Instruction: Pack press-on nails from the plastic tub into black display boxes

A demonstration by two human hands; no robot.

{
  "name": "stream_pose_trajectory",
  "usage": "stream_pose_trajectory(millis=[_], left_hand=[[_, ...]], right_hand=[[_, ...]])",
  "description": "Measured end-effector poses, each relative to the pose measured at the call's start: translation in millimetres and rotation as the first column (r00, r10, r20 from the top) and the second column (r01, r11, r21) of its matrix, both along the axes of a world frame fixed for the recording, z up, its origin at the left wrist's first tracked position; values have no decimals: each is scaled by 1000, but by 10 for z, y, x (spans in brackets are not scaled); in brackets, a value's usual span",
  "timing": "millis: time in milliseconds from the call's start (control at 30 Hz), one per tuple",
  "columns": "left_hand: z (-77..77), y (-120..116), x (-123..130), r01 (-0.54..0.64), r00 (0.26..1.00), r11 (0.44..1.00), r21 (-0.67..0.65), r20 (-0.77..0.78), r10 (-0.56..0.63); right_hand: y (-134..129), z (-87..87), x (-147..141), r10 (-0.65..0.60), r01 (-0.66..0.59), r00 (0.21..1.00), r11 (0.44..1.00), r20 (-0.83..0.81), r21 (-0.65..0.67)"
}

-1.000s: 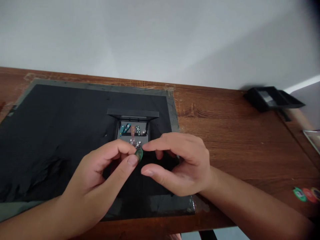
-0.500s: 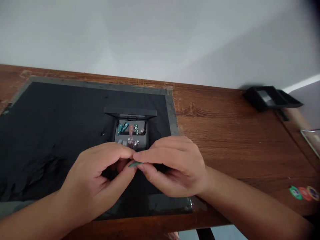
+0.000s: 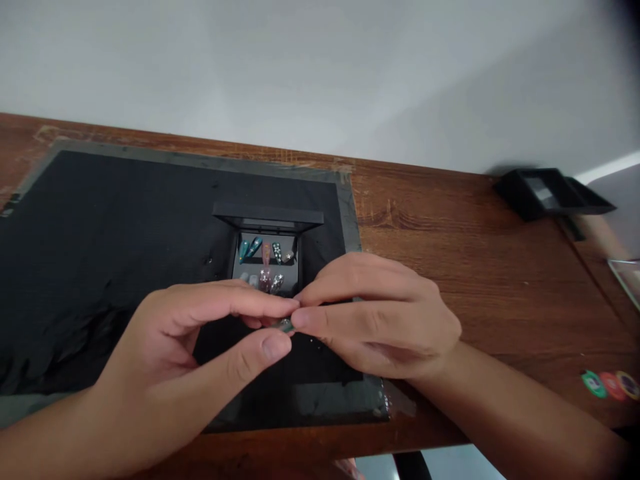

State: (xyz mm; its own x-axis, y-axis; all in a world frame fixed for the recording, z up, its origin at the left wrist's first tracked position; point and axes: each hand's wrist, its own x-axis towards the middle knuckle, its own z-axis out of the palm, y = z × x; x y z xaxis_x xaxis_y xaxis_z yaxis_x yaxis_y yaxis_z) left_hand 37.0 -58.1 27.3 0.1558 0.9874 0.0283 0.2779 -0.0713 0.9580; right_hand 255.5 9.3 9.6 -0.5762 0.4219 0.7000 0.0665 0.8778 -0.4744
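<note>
In the head view, a small green false nail with a shiny decoration sits between my fingertips, partly covered. My right hand pinches its right end. My left hand closes on its left side, thumb below and index finger above, the fingertips meeting those of my right hand. Just beyond my hands lies an open black box with its lid tilted up. Inside are several false nails in two rows, among them a teal nail, a pink nail and a star-patterned nail. My hands hide the box's near edge.
A black mat is taped to the wooden table, wrinkled at its left. A black holder stands at the back right against the wall. Several round coloured pieces lie at the right edge.
Both hands have shifted slightly right in the view. The green nail has turned and shows less of itself. My left thumb now reaches farther forward, and my right index finger covers part of the nail.
</note>
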Motion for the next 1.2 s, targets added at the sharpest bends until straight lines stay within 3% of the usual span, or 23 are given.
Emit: stream_pose_trajectory(millis=[100, 200, 367, 600, 833, 967, 1100, 1200], left_hand=[[12, 21, 5, -43, 997, 986, -162, 59, 53], [-7, 41, 14, -62, 984, 969, -241, 146, 99], [-38, 57, 20, -91, 955, 950, -299, 245, 169], [-46, 44, 32, -52, 953, 947, -317, 267, 142], [-59, 35, 6, -61, 973, 938, -341, 188, 131], [-38, 27, -6, -50, 990, 947, -318, 107, 88], [-20, 26, -2, -72, 997, 968, -241, -13, 71], [6, 30, -6, -138, 974, 988, -77, -191, 121]], right_hand=[[-4, -26, -7, -22, 22, 999, 999, -38, -23], [-14, -5, -17, -33, 33, 999, 999, -2, -9], [-55, 76, -37, -119, 117, 992, 992, 37, 43], [-90, 90, -69, -152, 149, 982, 988, 113, 32], [-79, 29, -106, -117, 122, 989, 991, 88, -53], [-101, 10, -107, -110, 125, 990, 973, 87, -192], [-110, -2, -133, -98, 93, 995, 916, 8, -391], [-77, -5, -124, -184, 190, 981, 838, 64, -512]])
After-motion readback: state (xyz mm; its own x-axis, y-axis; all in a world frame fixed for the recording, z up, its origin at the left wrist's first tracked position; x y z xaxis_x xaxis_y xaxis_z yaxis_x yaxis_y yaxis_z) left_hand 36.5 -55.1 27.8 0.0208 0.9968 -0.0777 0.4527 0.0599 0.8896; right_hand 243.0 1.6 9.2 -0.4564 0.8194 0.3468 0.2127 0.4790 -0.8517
